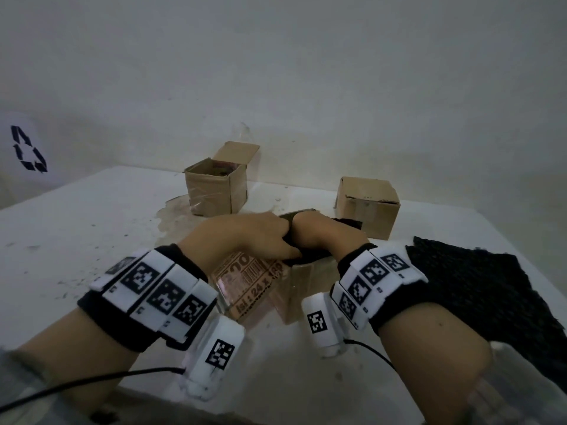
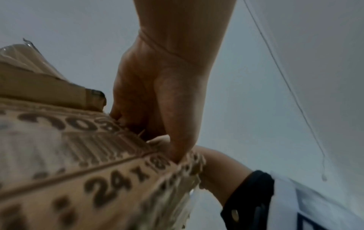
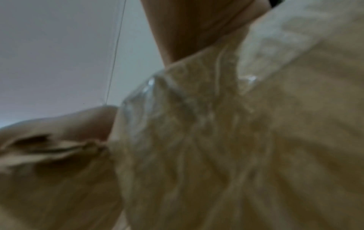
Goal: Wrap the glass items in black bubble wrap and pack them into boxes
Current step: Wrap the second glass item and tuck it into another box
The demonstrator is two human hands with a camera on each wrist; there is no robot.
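A taped cardboard box (image 1: 254, 289) printed "24 x 18" stands on the white table (image 1: 92, 228) right in front of me. In its open top sits a bundle of black bubble wrap (image 1: 310, 256); the glass inside cannot be seen. My left hand (image 1: 245, 236) comes from the left, thumb and curled fingers gripping the bundle at the box's mouth. My right hand (image 1: 325, 237) meets it knuckle to knuckle, fingers curled down into the wrap. In the left wrist view the left hand (image 2: 157, 101) curls over the edge of the box (image 2: 78, 171). The right wrist view is filled by blurred box wall (image 3: 236, 155).
An open cardboard box (image 1: 214, 188) with things inside stands at the back centre. A closed box (image 1: 368, 207) sits at the back right. A loose sheet of black bubble wrap (image 1: 478, 286) lies to the right. A white bag with a recycling mark (image 1: 27, 148) is far left.
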